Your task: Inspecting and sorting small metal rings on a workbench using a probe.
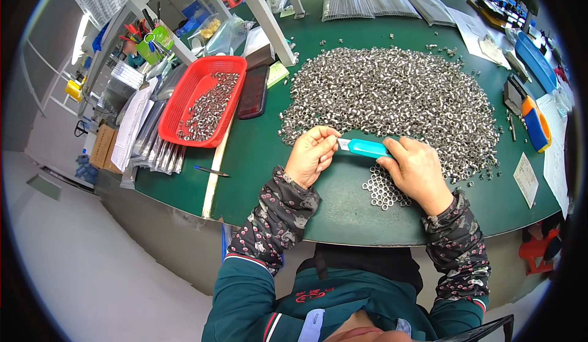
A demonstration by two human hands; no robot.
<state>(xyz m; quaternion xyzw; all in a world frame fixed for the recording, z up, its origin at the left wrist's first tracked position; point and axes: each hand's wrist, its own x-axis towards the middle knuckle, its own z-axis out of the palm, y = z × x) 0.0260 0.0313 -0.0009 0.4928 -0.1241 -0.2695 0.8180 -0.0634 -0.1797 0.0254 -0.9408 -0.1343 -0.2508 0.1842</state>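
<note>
Head view: right hand (pixel 418 169) clasped turquoise tool (pixel 367 148); left hand (pixel 312 157) pinched its nine-o'clock tip; rings (pixel 392 94) lay at twelve o'clock.

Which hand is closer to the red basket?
Left. The left hand is right of the red basket, not touching it; the right hand is farther right, gripping the turquoise tool.

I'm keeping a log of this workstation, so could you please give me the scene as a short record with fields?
right hand: holds a teal-handled tool
left hand: fingertips at the tool's pale tip, contact unclear
main heap: small metal parts, beyond the hands
small cluster: metal rings, near the right hand
red basket: at left, holding small metal parts
surface: green table
</note>
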